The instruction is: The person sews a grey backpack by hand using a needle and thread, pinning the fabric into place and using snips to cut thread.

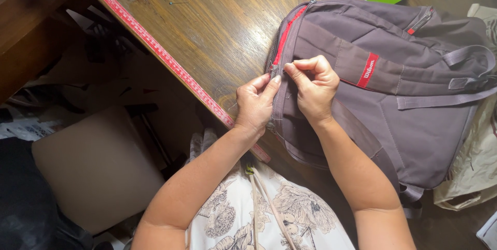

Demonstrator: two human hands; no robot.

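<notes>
On the wooden table [217, 27], near its edge: grey backpack [393, 94], lying flat. My left hand [254, 106] and right hand [313, 87] both pinch its side zipper seam [279, 68], fingertips almost meeting. I judge short, taut grips work best here.

A grey backpack [393, 94] lies on the wooden table [217, 27]. The left hand [254, 106] and the right hand [313, 88] pinch its near left edge.
</notes>
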